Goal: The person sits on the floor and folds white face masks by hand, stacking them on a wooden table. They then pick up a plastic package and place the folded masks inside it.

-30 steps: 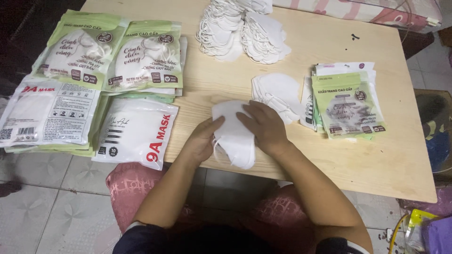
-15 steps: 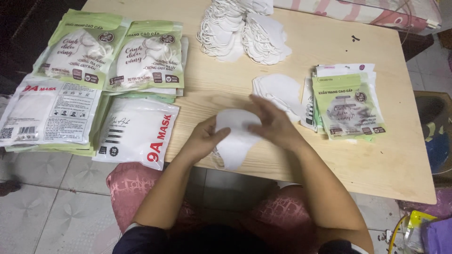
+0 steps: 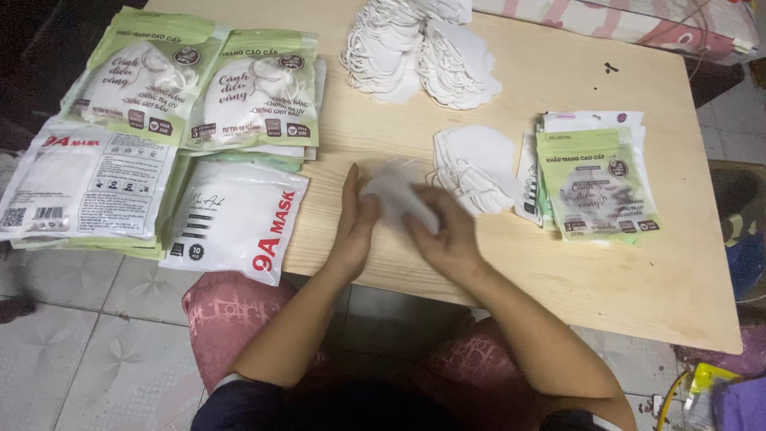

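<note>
Nearest the camera, the person's forearms reached up from the lap over a pink patterned seat [image 3: 231, 315] to the near edge of the wooden table [image 3: 638, 271]. The left hand [image 3: 353, 219] stood on edge with its fingers straight and close together, pressed flat against the left side of a white face mask [image 3: 395, 191]; the right hand [image 3: 448, 235] was curled over the mask from the right, fingers bent around it, so the mask was held between the two hands just above the table. The mask was blurred, and how it was folded could not be told. Just beside it to the right lay a small stack of flat white masks [image 3: 472, 168], and further right a pile of green-and-white packets [image 3: 594, 179]. To the left, a white mask pack [image 3: 235, 219] with red lettering overhung the table edge, with another white pack [image 3: 84, 179] beside it on top of green ones. Beyond those lay two green packs [image 3: 199, 88] side by side. At the far side of the table sat a large heap of loose white masks [image 3: 419, 48], and behind the table a striped pink cloth [image 3: 630, 20].
</note>
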